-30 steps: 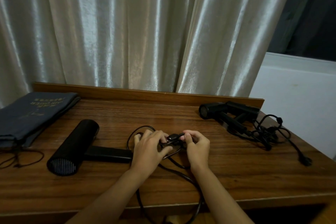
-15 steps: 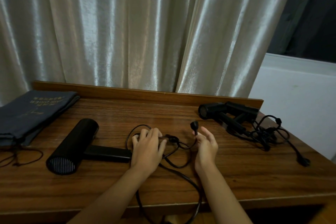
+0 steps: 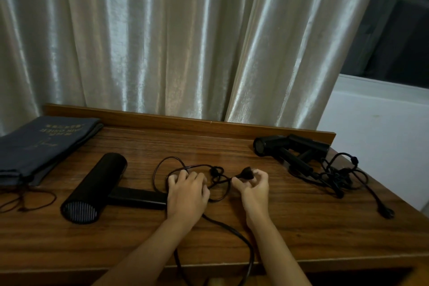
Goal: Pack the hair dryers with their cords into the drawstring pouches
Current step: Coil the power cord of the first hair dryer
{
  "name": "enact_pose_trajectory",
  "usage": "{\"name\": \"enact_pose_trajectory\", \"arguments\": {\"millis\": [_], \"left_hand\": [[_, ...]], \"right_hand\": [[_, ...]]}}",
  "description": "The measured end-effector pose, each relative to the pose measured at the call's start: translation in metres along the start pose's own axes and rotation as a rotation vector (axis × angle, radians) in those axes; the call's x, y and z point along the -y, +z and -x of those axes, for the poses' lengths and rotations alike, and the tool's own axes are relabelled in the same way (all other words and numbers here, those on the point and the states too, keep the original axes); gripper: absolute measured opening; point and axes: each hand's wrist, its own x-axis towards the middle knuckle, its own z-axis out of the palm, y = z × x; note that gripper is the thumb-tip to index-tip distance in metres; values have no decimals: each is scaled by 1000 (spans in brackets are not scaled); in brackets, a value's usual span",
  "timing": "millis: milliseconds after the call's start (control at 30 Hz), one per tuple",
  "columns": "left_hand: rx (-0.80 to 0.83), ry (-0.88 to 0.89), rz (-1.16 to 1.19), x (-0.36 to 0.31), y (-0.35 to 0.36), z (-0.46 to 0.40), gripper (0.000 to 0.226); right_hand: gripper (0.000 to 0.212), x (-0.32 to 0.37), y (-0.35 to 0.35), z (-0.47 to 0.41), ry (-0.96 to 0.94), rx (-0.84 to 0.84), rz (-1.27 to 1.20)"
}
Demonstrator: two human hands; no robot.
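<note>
Head view, frame centre: the left hand (image 3: 186, 193) lies flat, fingers spread, pinning the cord (image 3: 216, 224) loops beside the hair dryer (image 3: 92, 189) on the counter (image 3: 290, 227). The right hand (image 3: 254, 184) pinches the plug (image 3: 246, 173). Recommended: coil evenly, keeping the loops pinned; the pouches (image 3: 39, 144) lie upper left.

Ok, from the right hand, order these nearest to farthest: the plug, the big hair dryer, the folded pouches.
1. plug, pinched in the right hand.
2. big hair dryer, left of both hands.
3. folded pouches, at the table's far left.
</note>
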Motion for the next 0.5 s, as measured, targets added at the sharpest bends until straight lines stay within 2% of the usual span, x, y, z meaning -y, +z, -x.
{"name": "enact_pose_trajectory", "arguments": {"millis": [100,200,333,400,500], "left_hand": [[45,25,86,2,2,-1,26],[76,64,209,6,2,-1,17],[132,73,374,8,2,-1,11],[126,33,440,8,1,0,13],[122,-21,467,7,-2,0,17]], "right_hand": [[44,-1,0,5,-232,70,225],[39,1,2,9,-334,152,420],[30,-1,9,12,-540,222,815],[25,-3,11,12,-578,275,886],[21,-5,13,9,-527,352,895]]}}
